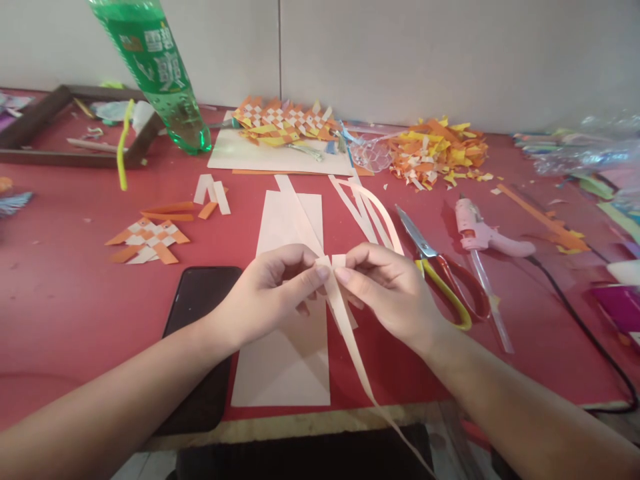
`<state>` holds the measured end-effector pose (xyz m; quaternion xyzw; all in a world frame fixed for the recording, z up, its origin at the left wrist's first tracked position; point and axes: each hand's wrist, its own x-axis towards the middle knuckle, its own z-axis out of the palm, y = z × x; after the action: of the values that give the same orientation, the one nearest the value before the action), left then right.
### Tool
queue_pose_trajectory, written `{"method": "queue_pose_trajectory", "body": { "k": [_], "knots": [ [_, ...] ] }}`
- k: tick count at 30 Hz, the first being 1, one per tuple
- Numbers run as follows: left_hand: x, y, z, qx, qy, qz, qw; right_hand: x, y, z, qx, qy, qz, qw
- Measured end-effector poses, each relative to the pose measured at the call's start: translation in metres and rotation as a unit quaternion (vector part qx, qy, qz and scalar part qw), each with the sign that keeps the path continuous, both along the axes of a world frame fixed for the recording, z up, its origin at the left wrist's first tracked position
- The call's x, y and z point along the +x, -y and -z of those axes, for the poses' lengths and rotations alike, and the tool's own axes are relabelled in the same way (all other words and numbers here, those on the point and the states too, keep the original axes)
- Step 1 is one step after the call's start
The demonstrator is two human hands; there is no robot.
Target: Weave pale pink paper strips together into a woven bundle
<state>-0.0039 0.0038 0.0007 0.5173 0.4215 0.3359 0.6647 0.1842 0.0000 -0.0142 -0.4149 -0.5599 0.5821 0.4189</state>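
At frame centre, the left hand (280,290) pinches a long pale strip (350,335), the right hand (390,287) a pale end (339,261), and I fear the strip, hanging past the table edge (280,425), could snag and crease.

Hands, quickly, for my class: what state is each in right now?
Left hand: fingers closed, holding a long paper strip.
Right hand: fingers closed, holding a paper end.

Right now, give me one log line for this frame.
left hand: pinching pale strip | right hand: pinching pale paper | scissors: on table, unheld | glue gun: on table
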Motion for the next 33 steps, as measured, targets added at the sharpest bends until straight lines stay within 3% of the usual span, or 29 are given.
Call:
{"method": "queue_pose_trajectory", "body": {
  "k": [12,17,24,33],
  "knots": [
    [-0.0011,0.0014,-0.0016,-0.019,-0.011,-0.023,1.000,-0.0014,0.0004,0.0000,0.006,-0.007,0.018,1.000],
    [-0.0019,0.0004,-0.0008,-0.003,-0.025,0.029,0.999,-0.0011,-0.0008,-0.0024,-0.004,-0.010,0.028,1.000],
    [-0.0011,0.0014,0.0025,0.012,-0.008,0.021,1.000,0.0025,-0.0018,0.0018,-0.061,-0.051,-0.024,0.997],
    [-0.0013,0.0020,0.0018,0.021,0.002,0.010,1.000,0.0016,-0.0018,0.0010,-0.021,-0.030,-0.006,0.999]
  ]
}}
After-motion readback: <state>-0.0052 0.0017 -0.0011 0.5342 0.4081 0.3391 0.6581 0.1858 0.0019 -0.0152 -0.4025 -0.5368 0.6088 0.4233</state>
